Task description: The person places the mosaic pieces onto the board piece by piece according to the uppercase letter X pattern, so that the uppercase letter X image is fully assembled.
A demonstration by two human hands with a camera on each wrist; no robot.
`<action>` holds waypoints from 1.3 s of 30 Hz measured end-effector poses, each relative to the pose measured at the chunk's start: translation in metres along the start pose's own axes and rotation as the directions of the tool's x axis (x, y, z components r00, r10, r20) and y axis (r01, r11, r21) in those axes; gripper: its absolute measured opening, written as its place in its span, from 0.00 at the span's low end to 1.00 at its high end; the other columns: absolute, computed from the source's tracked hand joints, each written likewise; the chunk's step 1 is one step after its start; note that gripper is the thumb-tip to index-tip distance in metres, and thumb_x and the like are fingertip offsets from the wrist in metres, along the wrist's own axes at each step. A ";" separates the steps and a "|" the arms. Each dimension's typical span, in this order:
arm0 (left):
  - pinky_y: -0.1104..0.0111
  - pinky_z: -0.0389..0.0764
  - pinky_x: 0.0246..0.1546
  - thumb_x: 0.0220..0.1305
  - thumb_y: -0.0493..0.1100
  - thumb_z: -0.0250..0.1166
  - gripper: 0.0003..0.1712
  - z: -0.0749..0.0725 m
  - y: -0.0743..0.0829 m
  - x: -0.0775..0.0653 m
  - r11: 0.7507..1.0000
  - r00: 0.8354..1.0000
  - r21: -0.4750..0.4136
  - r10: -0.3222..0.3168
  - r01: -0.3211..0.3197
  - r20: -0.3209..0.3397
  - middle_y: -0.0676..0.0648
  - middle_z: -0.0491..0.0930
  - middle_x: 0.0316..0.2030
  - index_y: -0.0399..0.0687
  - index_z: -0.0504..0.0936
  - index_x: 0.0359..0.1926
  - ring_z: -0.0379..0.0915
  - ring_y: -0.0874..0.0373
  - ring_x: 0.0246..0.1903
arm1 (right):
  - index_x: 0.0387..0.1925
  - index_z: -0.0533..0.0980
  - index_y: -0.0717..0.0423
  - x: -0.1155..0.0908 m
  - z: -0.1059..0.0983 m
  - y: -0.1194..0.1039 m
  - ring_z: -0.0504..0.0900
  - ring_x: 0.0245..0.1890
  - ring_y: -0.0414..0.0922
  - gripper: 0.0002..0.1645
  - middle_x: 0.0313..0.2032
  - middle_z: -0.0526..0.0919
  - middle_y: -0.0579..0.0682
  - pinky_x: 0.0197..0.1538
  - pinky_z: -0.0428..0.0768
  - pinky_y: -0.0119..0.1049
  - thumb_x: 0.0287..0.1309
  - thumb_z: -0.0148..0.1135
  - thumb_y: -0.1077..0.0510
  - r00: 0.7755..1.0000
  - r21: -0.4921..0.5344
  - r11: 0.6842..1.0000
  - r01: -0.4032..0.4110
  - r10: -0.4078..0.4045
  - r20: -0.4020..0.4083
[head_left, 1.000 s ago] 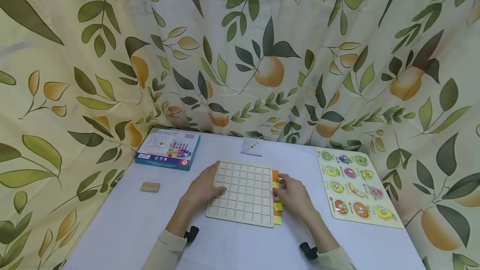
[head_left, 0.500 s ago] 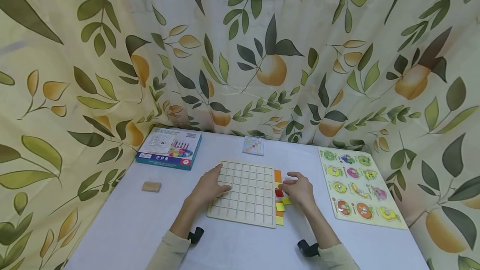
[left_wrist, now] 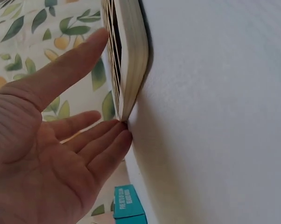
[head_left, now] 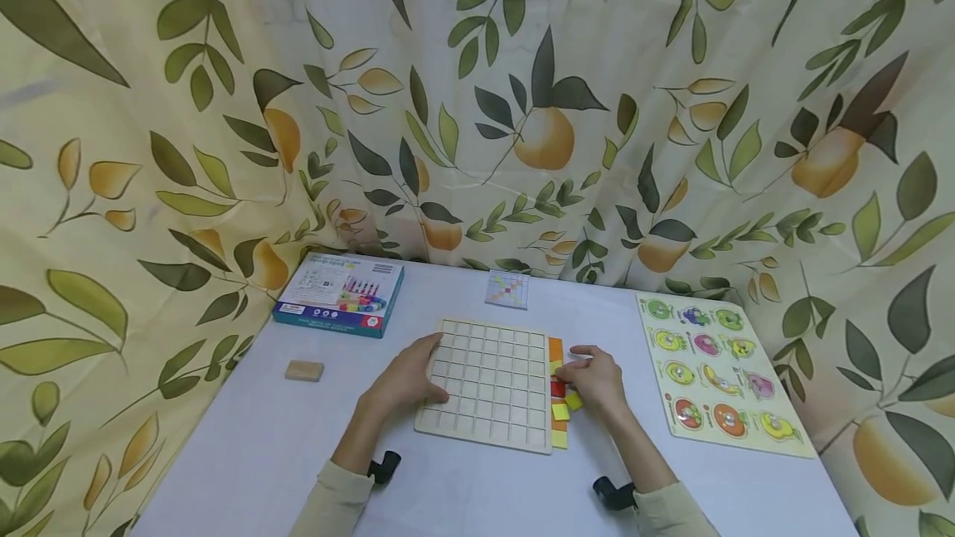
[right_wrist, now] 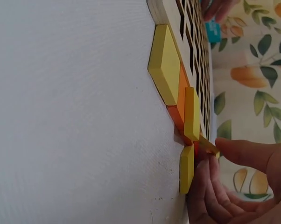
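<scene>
A pale wooden grid board point(head_left: 492, 384) lies flat on the white table. My left hand point(head_left: 403, 375) touches its left edge; in the left wrist view the fingers point(left_wrist: 96, 144) are fairly straight, fingertips against the board's side, the thumb over its rim. Along the right edge, orange and yellow tiles point(right_wrist: 166, 65) lie in a row, with a red tile point(head_left: 558, 389) and loose yellow tiles on or beside them. My right hand point(head_left: 597, 379) is at that row. In the right wrist view it pinches a tilted yellow tile point(right_wrist: 208, 146) between thumb and fingers; the fingers partly hide it.
At the back left is a teal-edged box point(head_left: 339, 295), with a small wooden block point(head_left: 304, 370) in front. A patterned card point(head_left: 507, 290) lies behind the board. To the right lies a fruit-picture board point(head_left: 719, 375). A leaf-print curtain point(head_left: 477, 106) surrounds the table's back and sides.
My right hand has drawn a little rightward from the board, uncovering the red tile. A yellow tile has shifted out to the right. My left hand still touches the board's left edge.
</scene>
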State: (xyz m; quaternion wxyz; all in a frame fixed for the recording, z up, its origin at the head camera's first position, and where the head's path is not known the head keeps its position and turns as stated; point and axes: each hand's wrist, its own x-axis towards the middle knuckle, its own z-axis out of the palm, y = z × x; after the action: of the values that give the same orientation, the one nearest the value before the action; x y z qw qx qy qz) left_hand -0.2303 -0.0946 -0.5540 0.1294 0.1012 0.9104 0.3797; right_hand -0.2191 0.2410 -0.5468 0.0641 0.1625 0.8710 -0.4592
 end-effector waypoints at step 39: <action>0.49 0.50 0.80 0.34 0.62 0.89 0.81 0.002 0.001 -0.015 0.953 0.984 0.274 0.092 -0.132 0.155 0.40 0.44 0.83 0.36 0.53 0.81 0.38 0.43 0.82 | 0.41 0.89 0.58 0.017 0.030 -0.044 0.88 0.39 0.47 0.08 0.40 0.89 0.54 0.40 0.87 0.32 0.63 0.72 0.59 0.974 0.092 0.969 0.227 -0.228 -0.003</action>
State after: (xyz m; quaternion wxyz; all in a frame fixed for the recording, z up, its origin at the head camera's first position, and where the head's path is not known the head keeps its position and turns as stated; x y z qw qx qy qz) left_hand -0.2151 -0.0969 -0.5523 0.1555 0.1964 0.9368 0.2443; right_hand -0.2513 0.1972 -0.5339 0.0067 0.0626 0.8616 -0.5037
